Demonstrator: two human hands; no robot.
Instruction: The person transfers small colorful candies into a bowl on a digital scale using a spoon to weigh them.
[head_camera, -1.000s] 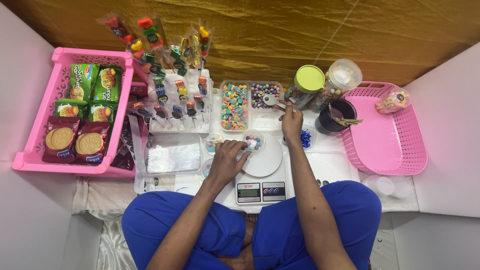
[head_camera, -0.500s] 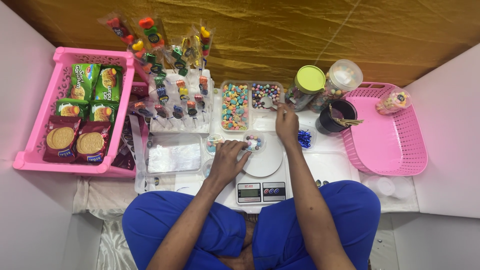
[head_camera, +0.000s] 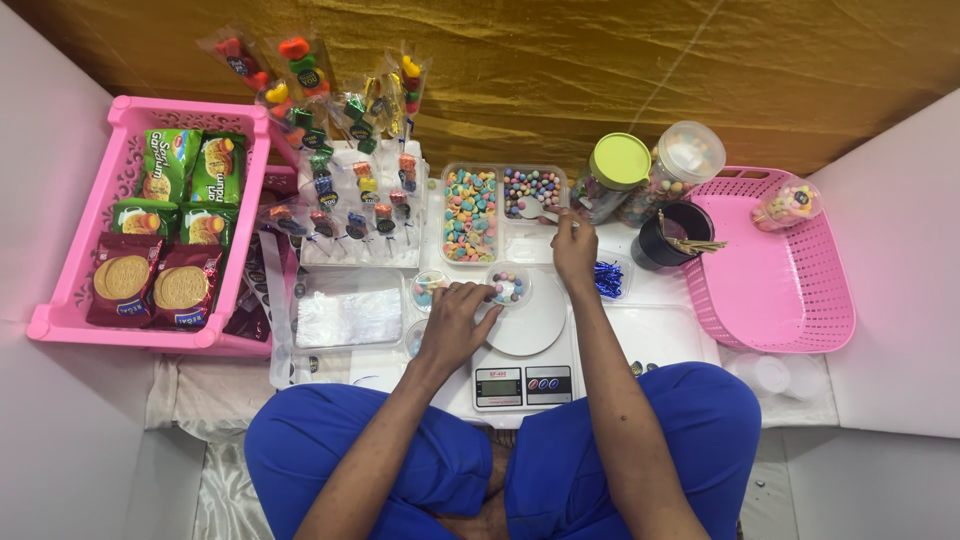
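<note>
Left hand (head_camera: 455, 322) flat, fingers spread; right hand (head_camera: 574, 250) reaching forward, grip closed.

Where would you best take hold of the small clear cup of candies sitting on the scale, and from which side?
Grip the small clear cup by its rim and side wall, coming from above. It stands upright and open-topped at the back edge of the scale, so a sideways push could probably tip it. The left hand already rests at its near-left side; the right hand is busy at the candy tray.

Gold cloth backdrop (head_camera: 620, 70), white side walls (head_camera: 50, 200)
</note>
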